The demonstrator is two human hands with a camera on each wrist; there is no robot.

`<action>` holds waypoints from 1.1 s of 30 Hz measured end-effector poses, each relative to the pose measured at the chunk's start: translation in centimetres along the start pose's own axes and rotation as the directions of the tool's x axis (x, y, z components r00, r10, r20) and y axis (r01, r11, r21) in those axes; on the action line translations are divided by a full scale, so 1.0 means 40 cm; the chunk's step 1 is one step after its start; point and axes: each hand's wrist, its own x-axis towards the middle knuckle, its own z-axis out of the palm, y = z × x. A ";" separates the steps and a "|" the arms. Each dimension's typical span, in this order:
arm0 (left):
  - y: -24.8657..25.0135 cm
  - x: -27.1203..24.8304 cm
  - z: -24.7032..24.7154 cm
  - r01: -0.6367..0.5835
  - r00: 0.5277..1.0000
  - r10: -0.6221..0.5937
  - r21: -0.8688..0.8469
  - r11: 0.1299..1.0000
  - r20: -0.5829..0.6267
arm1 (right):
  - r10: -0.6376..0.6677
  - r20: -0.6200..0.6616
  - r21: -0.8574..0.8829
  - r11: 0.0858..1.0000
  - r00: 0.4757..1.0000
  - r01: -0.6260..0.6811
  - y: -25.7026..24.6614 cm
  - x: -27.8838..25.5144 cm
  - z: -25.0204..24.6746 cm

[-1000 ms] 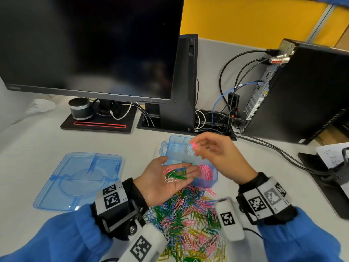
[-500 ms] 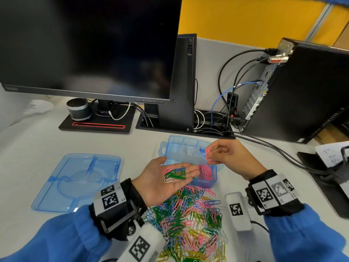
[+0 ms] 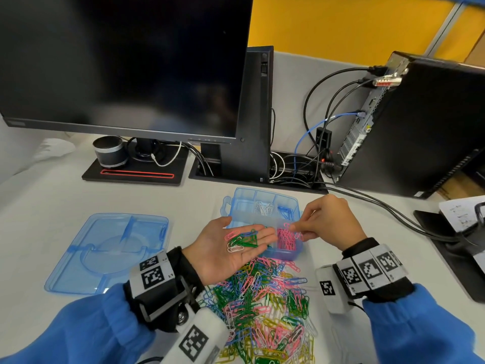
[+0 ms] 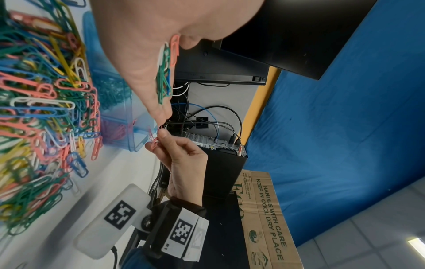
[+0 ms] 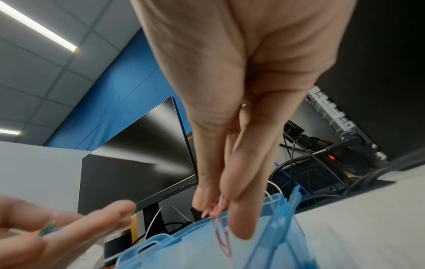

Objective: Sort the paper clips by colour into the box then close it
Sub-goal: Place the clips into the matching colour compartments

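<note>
Two hands are at work over the blue box [image 3: 237,203], which I take as my landmark. My right hand [image 3: 329,222] is above the near right compartment of the box, and its thumb and fingers are pressed together on a pink paper clip [image 4: 153,141]; a white clip seems to be caught in the same pinch, but I cannot tell this surely. Under it, pink clips [image 3: 286,239] already lie in this compartment. White clips [image 3: 264,208] are in a far compartment of the box and blue clips [image 3: 284,210] in the one just right of them. My left hand [image 3: 225,248] is at the near left edge of the box, palm up, fingers straight and together, carrying a small bunch of clips [image 3: 242,240], mostly green with some pink and white. The mixed pile of clips [image 3: 262,306] lies on the table, touching the near side of the box. The box lid [image 3: 105,252] lies flat, well apart to the left of the box.
</note>
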 end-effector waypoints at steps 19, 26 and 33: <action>0.002 0.004 -0.005 0.000 1.000 0.001 -0.018 1.000 0.008 | -0.063 0.031 -0.205 0.976 0.998 0.068 0.003 -0.001 0.011; 0.000 0.006 -0.006 -0.007 1.000 0.007 -0.014 1.000 0.020 | -0.053 0.044 -0.223 0.973 0.998 0.062 0.009 0.004 0.010; 0.001 0.006 -0.008 -0.001 1.000 0.001 -0.014 1.000 0.009 | -0.073 0.045 -0.235 0.969 0.996 0.081 0.005 0.002 0.008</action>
